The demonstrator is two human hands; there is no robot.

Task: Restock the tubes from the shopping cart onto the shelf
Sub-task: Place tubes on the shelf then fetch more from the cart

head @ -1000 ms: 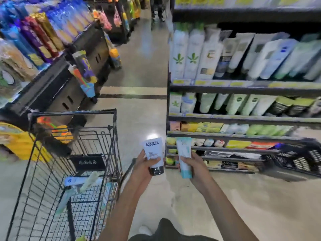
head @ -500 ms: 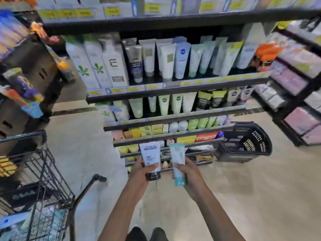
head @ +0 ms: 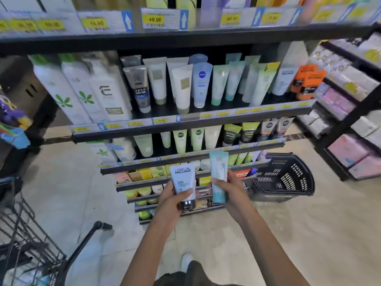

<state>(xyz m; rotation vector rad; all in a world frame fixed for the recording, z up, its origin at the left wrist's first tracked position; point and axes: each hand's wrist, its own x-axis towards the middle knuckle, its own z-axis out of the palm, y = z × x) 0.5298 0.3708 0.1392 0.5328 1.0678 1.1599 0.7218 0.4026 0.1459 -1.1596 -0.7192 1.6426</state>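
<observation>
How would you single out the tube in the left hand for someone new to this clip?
Start at the shelf, then drop to the two hands in front of its lower rows. The left hand grips the grey tube: printed MEN EXPERT, black cap down, unlike the teal tube beside it.

"l'oréal men expert" on held tube (head: 183,183), "49,00" on price tag (head: 155,19)

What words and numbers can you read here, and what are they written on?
"L'OREAL MEN EXPERT": pale blue tube in the left hand.
"NIVEA": blue-capped tube on the shelf.
"49.00": yellow price tag on the top shelf edge.
"MEN": grey tube.
The teal tube in the right hand has print too blurred to read, as do the other price tags.
</observation>
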